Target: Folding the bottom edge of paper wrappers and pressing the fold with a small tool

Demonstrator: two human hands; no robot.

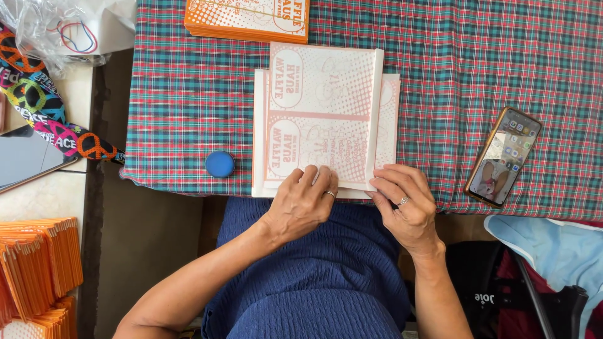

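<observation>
Our left hand (301,204) presses flat and our right hand (405,201) pinches the near edge of thin, pale printed paper sheets (323,119) on the plaid tablecloth (471,63). At nine o'clock sits a round blue cap (220,164); at twelve, an orange card stack (248,19).

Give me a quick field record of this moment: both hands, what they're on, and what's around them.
left hand: fingertips pressed on the near edge of the paper sheets
right hand: pinching the sheets' near right corner
sheets: pale, orange-printed, right strip folded over, on the plaid cloth
blue round cap: left of the sheets
phone: right of the sheets, screen lit
orange printed stack: far edge of the cloth
</observation>
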